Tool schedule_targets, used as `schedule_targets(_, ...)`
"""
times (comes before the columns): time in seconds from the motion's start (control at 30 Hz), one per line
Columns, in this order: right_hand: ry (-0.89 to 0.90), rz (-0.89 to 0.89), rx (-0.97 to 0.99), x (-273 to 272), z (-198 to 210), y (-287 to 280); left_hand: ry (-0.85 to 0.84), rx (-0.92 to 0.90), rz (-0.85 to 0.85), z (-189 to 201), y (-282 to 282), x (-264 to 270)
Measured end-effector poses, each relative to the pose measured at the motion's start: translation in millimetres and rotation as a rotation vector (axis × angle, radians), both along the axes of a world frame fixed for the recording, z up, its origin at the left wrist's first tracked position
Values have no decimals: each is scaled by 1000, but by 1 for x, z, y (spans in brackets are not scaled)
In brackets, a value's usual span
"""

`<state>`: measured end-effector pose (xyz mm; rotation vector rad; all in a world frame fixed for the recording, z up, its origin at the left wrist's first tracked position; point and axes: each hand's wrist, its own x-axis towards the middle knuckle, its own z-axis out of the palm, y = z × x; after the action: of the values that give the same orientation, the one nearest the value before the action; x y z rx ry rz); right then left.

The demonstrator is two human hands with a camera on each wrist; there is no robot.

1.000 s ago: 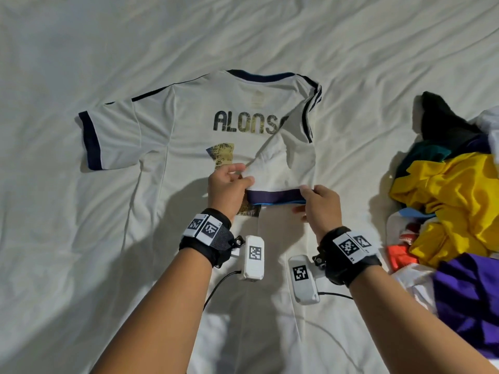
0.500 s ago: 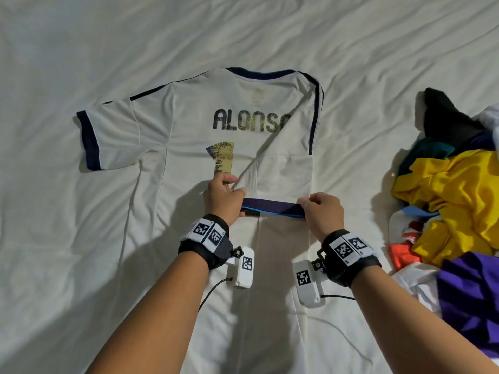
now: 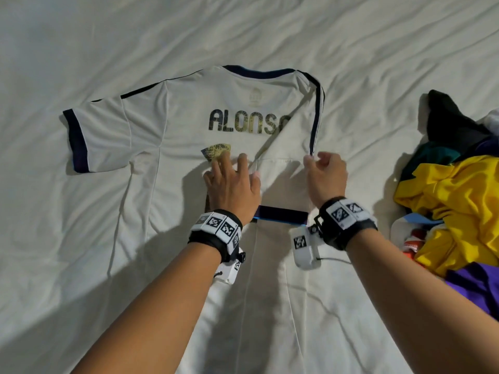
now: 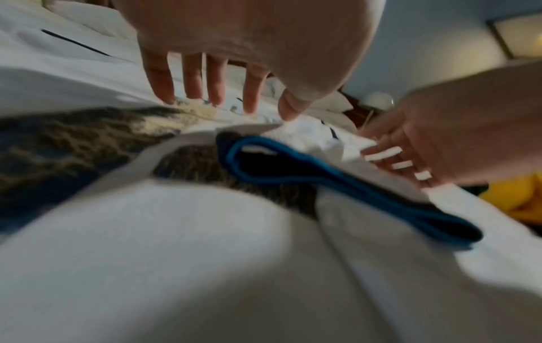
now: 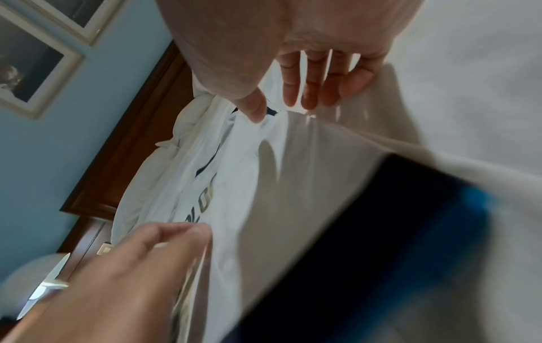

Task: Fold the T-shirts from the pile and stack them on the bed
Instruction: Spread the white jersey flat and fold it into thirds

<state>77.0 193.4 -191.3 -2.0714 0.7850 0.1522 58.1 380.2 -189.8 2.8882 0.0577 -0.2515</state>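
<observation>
On the bed [image 3: 81, 36], a white jersey [image 3: 167, 130] lies back-up, its right sleeve folded inward. Left hand [image 3: 232, 184] presses flat on it, fingers spread; right hand [image 3: 326, 176] pinches the fold's edge. Clothes pile [image 3: 453, 206] lies right.

Bare forearms, no sleeves. Each wrist wears a black strap [image 3: 348, 233] carrying white blocks printed with black square codes, and a white camera unit [image 3: 305, 245] with a thin black cable.

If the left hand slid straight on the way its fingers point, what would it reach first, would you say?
Probably the gold number print just beyond the left hand's fingertips, then the ALONSO lettering on the white jersey. Its fingers already lie flat on the fabric.
</observation>
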Motion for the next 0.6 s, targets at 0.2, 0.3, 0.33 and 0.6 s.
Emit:
schedule_targets(0.2,46,-43,2,79,-1,-17,37,60,-110,-48,11,1)
schedule_targets(0.3,-8,-69,58,102,-1,-24,20,53,-92,-55,12,-1)
schedule_targets(0.33,-34,-55,66,109,0,-25,20,62,-88,-56,11,0)
schedule_targets(0.6,-53,131,-310,108,2,-15,12,34,-74,-59,13,-1)
